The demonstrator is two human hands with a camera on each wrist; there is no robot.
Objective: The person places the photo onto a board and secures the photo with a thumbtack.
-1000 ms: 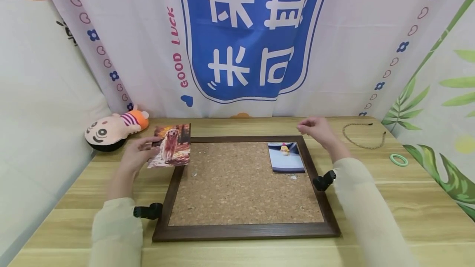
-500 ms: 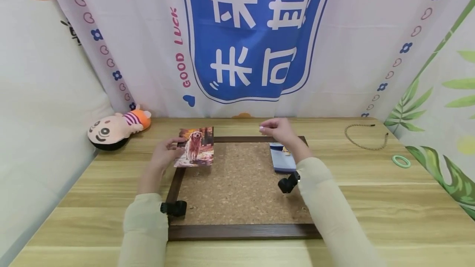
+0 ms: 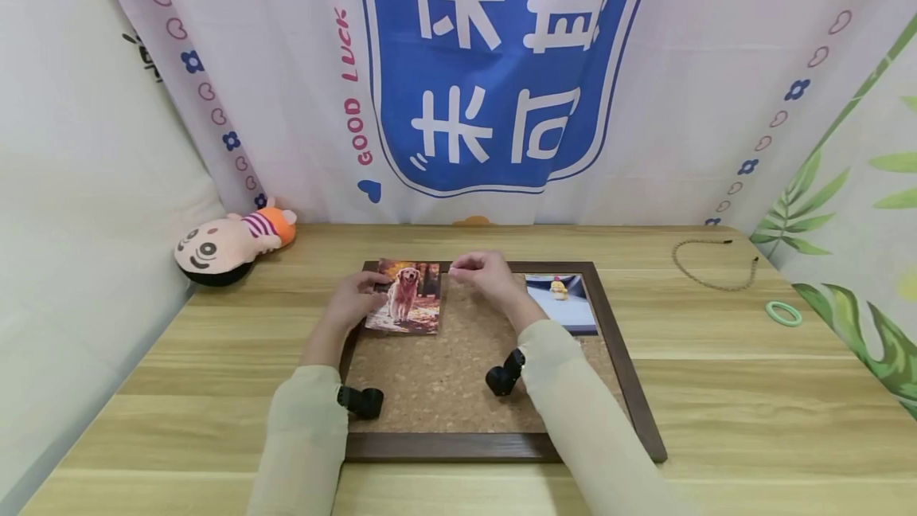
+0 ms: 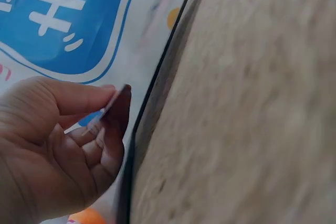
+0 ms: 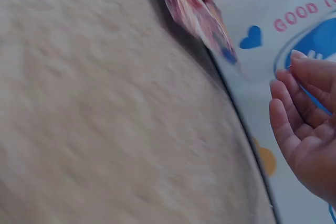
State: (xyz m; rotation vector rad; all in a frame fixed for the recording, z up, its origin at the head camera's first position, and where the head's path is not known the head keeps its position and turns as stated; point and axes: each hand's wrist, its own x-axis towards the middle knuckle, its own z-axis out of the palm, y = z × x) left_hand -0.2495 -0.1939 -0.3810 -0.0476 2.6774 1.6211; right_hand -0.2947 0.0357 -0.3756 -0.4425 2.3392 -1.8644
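Observation:
My left hand [image 3: 353, 302] pinches the left edge of a photo of a golden retriever [image 3: 415, 297] between thumb and fingers. The print lies over the upper left corner of a framed cork board [image 3: 444, 388]; the left wrist view shows it edge-on, near the frame. Just right of the photo is my right hand [image 3: 490, 281], thumb and index finger pinched together. A tiny pin-like tip [image 5: 289, 67] shows between those fingertips in the right wrist view; the rest of it is hidden. A second photo, of a small yellow toy [image 3: 573, 313], sits in the board's upper right corner.
A plush doll [image 3: 232, 245] lies at the table's back left. On the right are a thin braided hairband [image 3: 705, 287] and a green ring [image 3: 784, 314]. A printed curtain [image 3: 466, 102] hangs behind the wooden table [image 3: 158, 412].
My left hand has carried the dog photo rightward from beyond the board's left edge onto its upper left corner. My right hand has swung left from the board's right side toward the photo.

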